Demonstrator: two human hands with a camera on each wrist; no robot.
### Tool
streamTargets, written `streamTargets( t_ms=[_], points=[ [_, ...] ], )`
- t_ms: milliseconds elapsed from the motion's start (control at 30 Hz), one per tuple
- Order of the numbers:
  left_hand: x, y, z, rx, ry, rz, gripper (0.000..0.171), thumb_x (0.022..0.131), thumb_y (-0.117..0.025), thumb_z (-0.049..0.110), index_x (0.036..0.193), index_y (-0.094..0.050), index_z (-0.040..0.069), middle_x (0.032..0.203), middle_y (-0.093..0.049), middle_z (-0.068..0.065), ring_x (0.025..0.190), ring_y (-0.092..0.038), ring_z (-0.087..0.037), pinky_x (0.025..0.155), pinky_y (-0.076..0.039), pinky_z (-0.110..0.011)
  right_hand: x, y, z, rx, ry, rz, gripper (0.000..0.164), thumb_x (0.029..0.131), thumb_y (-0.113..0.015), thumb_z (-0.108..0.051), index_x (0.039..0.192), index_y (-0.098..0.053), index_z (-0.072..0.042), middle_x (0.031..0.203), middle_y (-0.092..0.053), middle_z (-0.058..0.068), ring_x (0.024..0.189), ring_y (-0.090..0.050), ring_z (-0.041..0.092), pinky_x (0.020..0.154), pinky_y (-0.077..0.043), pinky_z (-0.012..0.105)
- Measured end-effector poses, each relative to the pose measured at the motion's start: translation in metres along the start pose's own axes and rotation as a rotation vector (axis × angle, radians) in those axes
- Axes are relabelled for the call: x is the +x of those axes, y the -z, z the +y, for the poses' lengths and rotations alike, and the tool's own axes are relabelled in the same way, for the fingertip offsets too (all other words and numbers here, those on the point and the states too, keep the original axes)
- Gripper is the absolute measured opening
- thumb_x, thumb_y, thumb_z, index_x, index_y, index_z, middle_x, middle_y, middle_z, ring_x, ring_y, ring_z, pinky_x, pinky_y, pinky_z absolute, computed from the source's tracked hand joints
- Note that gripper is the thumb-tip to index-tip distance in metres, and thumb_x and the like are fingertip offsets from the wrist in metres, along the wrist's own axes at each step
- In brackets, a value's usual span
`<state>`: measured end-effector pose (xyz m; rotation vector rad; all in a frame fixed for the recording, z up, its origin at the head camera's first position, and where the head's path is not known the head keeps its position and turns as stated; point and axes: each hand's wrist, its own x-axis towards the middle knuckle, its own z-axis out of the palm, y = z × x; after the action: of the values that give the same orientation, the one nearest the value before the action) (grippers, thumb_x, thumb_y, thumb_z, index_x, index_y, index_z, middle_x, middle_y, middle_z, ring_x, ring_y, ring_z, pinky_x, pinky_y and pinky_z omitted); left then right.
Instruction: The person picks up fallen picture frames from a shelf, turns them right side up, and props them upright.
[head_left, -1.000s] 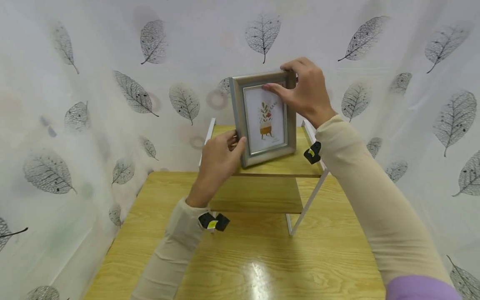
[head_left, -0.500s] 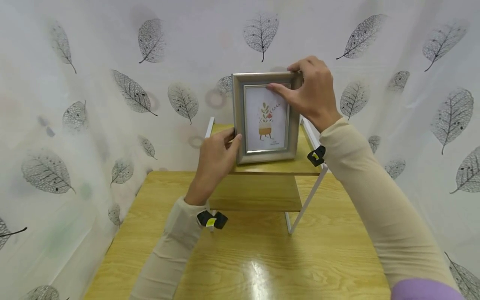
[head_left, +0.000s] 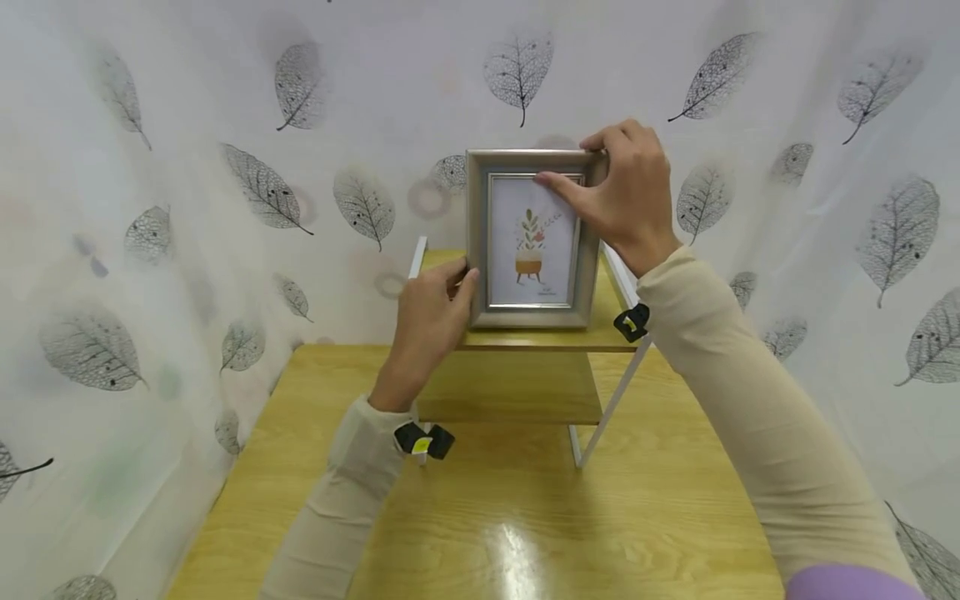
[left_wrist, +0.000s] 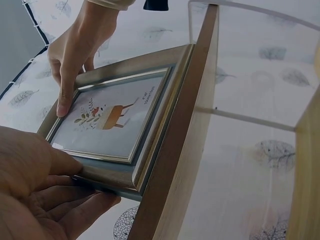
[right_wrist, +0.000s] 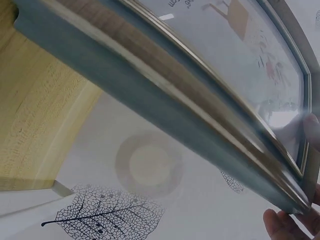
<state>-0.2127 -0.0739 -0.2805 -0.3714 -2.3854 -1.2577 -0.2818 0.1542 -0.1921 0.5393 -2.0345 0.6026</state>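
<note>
A picture frame (head_left: pixel 478 208) with a silvery border stands upright on the top board of a small wooden shelf (head_left: pixel 551 340), its potted-plant print facing me. My left hand (head_left: pixel 431 321) grips its lower left edge, thumb at the front; in the left wrist view the fingers (left_wrist: pixel 90 210) reach behind the border. My right hand (head_left: pixel 630 192) pinches the upper right corner, with the thumb over the glass and the fingers over the top edge. In the right wrist view the frame's side (right_wrist: pixel 150 85) fills much of the picture, and fingertips (right_wrist: pixel 282 225) show at its corner.
The shelf has white metal legs (head_left: pixel 615 404) and a lower board (head_left: pixel 517 392). It stands on a wood-grain table (head_left: pixel 480 517). Behind hangs a white curtain (head_left: pixel 420 83) printed with dark leaves.
Both hands have turned the picture frame from an angled, tilted position to face me squarely and stand level on the top board. The grips look the same.
</note>
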Motion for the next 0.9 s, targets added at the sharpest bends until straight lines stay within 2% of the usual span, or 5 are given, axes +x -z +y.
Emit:
streamTargets(
  t_ms=[467,733,900],
  points=[
    [-0.008,-0.006,-0.003,0.008,-0.019,0.007,0.031,0.102,-0.062,0.015,0.126,-0.066,-0.005,0.119,-0.070,-0.021,0.101,-0.073,-0.028,0.083,-0.061,-0.032,-0.013,-0.003,0.004,0.025,0.004,0.024,0.064,0.077,-0.089,-0.043,0.104,-0.069,0.010,0.100,-0.066,0.024,0.096,-0.056,0.039,0.084,-0.044,0.047],
    [-0.006,-0.007,-0.002,0.001,-0.025,0.010,0.032,0.102,-0.063,0.015,0.126,-0.066,-0.005,0.120,-0.070,-0.020,0.101,-0.073,-0.028,0.084,-0.061,-0.032,-0.012,-0.002,0.005,0.015,0.009,0.034,0.063,0.077,-0.089,-0.042,0.105,-0.069,0.010,0.101,-0.066,0.024,0.096,-0.056,0.040,0.083,-0.044,0.048],
    [-0.006,-0.004,0.000,0.014,-0.021,0.006,0.036,0.102,-0.063,0.019,0.131,-0.063,-0.004,0.124,-0.069,-0.018,0.103,-0.073,-0.027,0.085,-0.060,-0.031,-0.012,0.002,0.004,-0.017,-0.003,0.013,0.066,0.078,-0.087,-0.046,0.109,-0.069,0.009,0.105,-0.066,0.024,0.101,-0.058,0.040,0.087,-0.048,0.049]
  ],
)
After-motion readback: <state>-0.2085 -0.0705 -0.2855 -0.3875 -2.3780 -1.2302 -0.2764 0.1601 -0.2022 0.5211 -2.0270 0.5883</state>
